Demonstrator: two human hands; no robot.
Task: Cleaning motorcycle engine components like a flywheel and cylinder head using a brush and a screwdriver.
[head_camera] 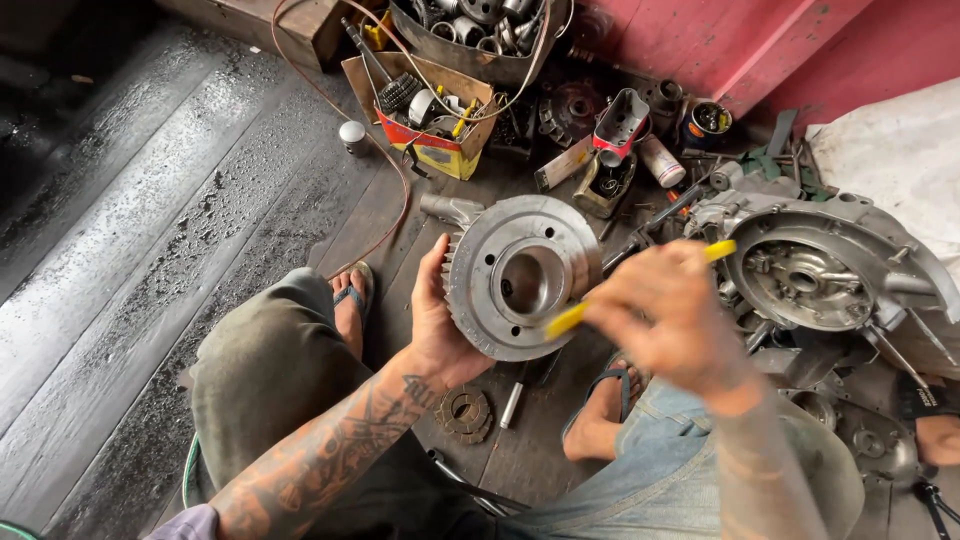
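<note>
A dark, wet-looking plank floor is carrying everything here, and the person is sitting low on it with knees spread and sandalled feet flat on the boards. Toward the far edge of the floor, a small silver can is standing alone, and just to its right a torn cardboard box is holding loose tools and parts, with a thin reddish cable looping out past it.

The left hand, on a tattooed forearm, is gripping the finned metal cylinder from its left side, fingers curled round the fins and thumb lying against the rim. The cylinder is being held up above the boards between the knees, its round bore facing the camera. Below it, a small toothed sprocket and a short metal pin are lying on the floor near the person's feet.

The right hand is closing around a yellow-handled tool, fingers clenched over its middle; it is motion-blurred. One yellow end is reaching the cylinder's right rim, the other is sticking out past the knuckles. What sort of tip the tool has cannot be told.

Further right, an open engine casing is resting on the floor, gears showing inside. Behind it, by the red wall, a white cloth is lying at the floor's far right corner.
</note>
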